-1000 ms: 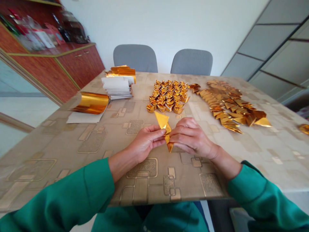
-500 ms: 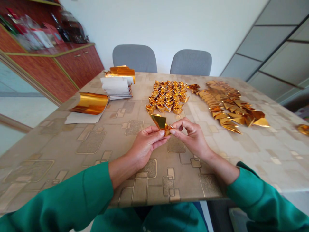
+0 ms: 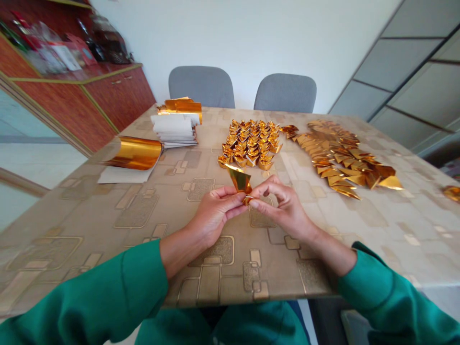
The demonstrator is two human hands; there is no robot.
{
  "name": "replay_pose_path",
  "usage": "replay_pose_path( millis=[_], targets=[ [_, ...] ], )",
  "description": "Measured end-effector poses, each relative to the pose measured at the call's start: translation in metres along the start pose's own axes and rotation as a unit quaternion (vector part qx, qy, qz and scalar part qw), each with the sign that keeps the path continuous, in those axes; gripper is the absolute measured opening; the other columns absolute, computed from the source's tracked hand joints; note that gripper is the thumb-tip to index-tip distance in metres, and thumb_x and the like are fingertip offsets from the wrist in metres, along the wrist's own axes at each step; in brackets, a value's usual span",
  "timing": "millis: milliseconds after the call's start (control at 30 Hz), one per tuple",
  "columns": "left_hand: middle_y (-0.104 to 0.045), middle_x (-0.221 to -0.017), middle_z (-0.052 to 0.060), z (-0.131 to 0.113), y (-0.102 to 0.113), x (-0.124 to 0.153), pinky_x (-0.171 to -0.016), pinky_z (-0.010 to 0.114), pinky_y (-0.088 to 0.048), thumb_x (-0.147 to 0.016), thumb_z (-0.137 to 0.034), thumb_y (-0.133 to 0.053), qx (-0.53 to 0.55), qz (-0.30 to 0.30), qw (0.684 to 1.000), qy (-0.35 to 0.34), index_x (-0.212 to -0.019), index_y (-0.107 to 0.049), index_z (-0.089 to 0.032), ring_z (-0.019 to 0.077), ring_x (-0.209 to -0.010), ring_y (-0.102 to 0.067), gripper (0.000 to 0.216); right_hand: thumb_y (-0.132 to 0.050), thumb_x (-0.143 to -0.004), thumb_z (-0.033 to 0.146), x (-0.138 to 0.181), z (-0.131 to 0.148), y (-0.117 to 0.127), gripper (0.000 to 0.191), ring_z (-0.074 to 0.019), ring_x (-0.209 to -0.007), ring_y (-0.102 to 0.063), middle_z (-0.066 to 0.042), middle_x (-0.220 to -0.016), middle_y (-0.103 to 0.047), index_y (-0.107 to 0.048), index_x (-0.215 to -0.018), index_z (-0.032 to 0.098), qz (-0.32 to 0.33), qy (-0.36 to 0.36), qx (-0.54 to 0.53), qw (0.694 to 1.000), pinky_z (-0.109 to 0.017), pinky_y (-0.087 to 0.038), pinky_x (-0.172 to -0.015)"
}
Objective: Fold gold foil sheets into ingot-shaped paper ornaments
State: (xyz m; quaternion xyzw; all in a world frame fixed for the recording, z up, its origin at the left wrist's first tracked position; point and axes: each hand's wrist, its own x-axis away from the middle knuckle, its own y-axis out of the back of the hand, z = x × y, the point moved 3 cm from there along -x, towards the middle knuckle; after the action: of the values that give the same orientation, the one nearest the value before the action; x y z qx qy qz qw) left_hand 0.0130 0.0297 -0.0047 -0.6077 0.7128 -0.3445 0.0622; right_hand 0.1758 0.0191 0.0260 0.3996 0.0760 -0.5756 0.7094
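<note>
while both forearms in green sleeves reach over the near edge of the patterned table [image 3: 108, 230], the left hand [image 3: 214, 213] and the right hand [image 3: 283, 206] meet above its middle, each pinching the same piece of gold foil paper [image 3: 241, 180]. the left thumb and fingertips close on the lower left of the piece, the right thumb and forefinger on its lower right corner, and the folded flap stands up between them, tilted toward the far side; whether the piece touches the tabletop cannot be told, though it seems held just above it. just beyond the hands sits a tight block of folded gold ingots [image 3: 251, 143]. to the right of that block lies a long spread of flat gold triangles [image 3: 338, 155]. at far left a curled gold sheet [image 3: 134, 152] rests on white paper, with a stack of sheets [image 3: 176, 127] behind it. two grey chairs [image 3: 201, 86] stand at the far side.
</note>
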Motion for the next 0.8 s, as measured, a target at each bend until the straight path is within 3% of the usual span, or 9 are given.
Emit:
replay_pose_path(
  millis=[67, 233, 300, 400, 567, 800],
  targets=[
    [-0.073, -0.073, 0.003, 0.000, 0.000, 0.001, -0.070, 0.022, -0.058, -0.068, -0.006, -0.081, 0.014, 0.001, 1.000, -0.008, -0.072, -0.070, -0.011, 0.0112, -0.068, -0.069, 0.012, -0.069, -0.091, 0.030, 0.000, 0.001, -0.001, 0.010, -0.0162, -0.078, -0.058, 0.001, -0.081, -0.070, -0.066, -0.085, 0.023, -0.014, -0.002, -0.017, 1.000, -0.034, -0.040, -0.079],
    [-0.072, -0.069, 0.002, -0.002, 0.004, -0.005, -0.063, 0.020, -0.057, -0.068, -0.006, -0.081, 0.019, 0.004, 1.000, 0.022, -0.072, -0.069, -0.010, 0.0099, -0.063, -0.067, 0.013, -0.071, -0.089, 0.025, -0.001, 0.011, -0.002, 0.004, -0.0171, -0.083, -0.058, 0.001, -0.085, -0.073, -0.068, -0.087, 0.023, 0.109, 0.159, 0.078, 0.978, -0.038, -0.034, -0.083],
    [-0.071, -0.069, 0.002, -0.004, 0.006, -0.008, -0.063, 0.021, -0.057, -0.066, -0.007, -0.082, 0.012, -0.004, 1.000, 0.016, -0.072, -0.069, -0.010, 0.0099, -0.063, -0.067, 0.015, -0.070, -0.089, 0.023, -0.001, 0.011, -0.001, 0.003, -0.0177, -0.086, -0.057, 0.001, -0.088, -0.073, -0.068, -0.087, 0.023, 0.124, 0.171, 0.117, 0.971, -0.038, -0.032, -0.083],
    [-0.070, -0.068, 0.000, -0.006, 0.006, -0.006, -0.065, 0.021, -0.057, -0.063, -0.011, -0.087, 0.000, -0.005, 1.000, -0.020, -0.072, -0.067, -0.012, 0.0093, -0.063, -0.066, 0.021, -0.068, -0.091, 0.023, -0.001, 0.007, -0.002, 0.005, -0.0166, -0.083, -0.056, 0.001, -0.085, -0.071, -0.067, -0.087, 0.022, 0.087, 0.102, 0.107, 0.985, -0.036, -0.034, -0.081],
    [-0.074, -0.079, 0.001, -0.002, 0.000, 0.003, -0.075, 0.024, -0.058, -0.061, -0.021, -0.090, -0.014, 0.014, 0.998, -0.057, -0.076, -0.071, -0.013, 0.0114, -0.073, -0.069, 0.026, -0.066, -0.090, 0.021, 0.001, -0.001, -0.007, 0.014, -0.0134, -0.069, -0.054, 0.003, -0.073, -0.067, -0.062, -0.077, 0.021, -0.034, -0.061, 0.023, 0.997, -0.031, -0.038, -0.071],
    [-0.074, -0.083, 0.002, 0.000, -0.003, 0.005, -0.074, 0.025, -0.059, -0.063, -0.030, -0.090, -0.030, 0.013, 0.996, -0.079, -0.080, -0.073, -0.014, 0.0117, -0.075, -0.069, 0.030, -0.066, -0.084, 0.019, 0.001, -0.006, -0.009, 0.016, -0.0131, -0.063, -0.052, 0.002, -0.066, -0.065, -0.062, -0.069, 0.021, -0.073, -0.132, 0.030, 0.988, -0.030, -0.038, -0.064]
  ],
)
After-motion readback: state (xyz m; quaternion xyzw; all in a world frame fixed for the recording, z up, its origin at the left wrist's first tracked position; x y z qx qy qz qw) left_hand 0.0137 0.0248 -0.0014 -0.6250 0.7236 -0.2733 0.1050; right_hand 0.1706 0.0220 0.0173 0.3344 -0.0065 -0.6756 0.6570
